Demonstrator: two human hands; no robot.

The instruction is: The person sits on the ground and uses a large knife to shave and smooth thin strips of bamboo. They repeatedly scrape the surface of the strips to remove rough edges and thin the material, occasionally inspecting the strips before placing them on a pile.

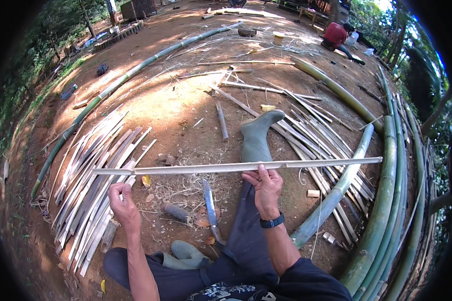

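A long, pale split bamboo strip (206,168) lies level across the middle of the view. My right hand (267,188), with a dark watch on its wrist, grips it right of its middle, thumb and fingers round the lower edge. Just below the strip's left part, my left hand (124,204) is closed with its fingers curled, apart from the strip; whatever is inside the fingers, if anything, is hidden. On the ground between my arms, a large knife (210,203) rests with its blade pointing away. A short dark piece of wood (176,212) lies beside it among curled shavings.
Split bamboo strips are piled on the left (93,185) and right (331,145). Thick green bamboo poles (386,185) run along the right side. One leg in a green rubber boot (256,140) stretches forward. A person in a red top (335,34) sits far right.
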